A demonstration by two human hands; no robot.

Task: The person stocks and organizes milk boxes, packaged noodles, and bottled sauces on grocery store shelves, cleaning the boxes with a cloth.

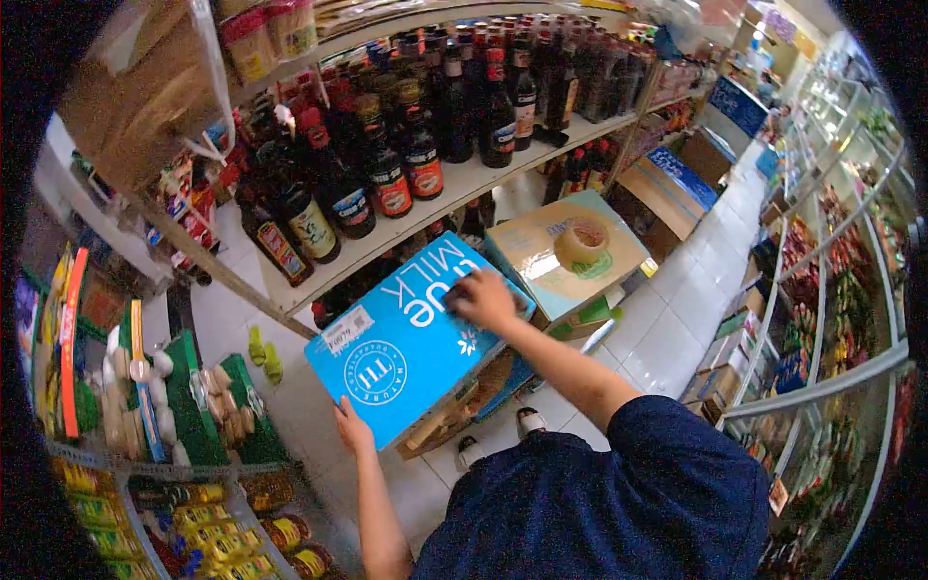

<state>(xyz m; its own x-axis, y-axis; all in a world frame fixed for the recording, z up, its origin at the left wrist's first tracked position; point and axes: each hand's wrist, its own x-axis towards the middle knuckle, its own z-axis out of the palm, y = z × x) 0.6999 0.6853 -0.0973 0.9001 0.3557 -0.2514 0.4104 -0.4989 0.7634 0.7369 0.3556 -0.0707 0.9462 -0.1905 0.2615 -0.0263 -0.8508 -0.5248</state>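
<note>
A blue cardboard milk carton (418, 353) with white lettering lies in front of me, its printed top facing up. At its near left corner, my left hand (355, 426) grips the edge, with part of the fingers hidden by the side. My right hand (485, 302) is over the top of the carton near its far right part, fingers curled down around something dark. That dark thing is blurred and mostly covered, so its kind does not show. A brown cardboard box (570, 246) with a round picture on it stands right beside the blue carton.
Behind the carton a shelf (387, 227) holds many dark sauce bottles (391, 179). Opened boxes (667, 184) stand along the tiled aisle (667, 319). Glass-fronted shelving (822, 290) runs along the right. Racks with packed goods (213, 532) and green slippers (266, 356) are at left.
</note>
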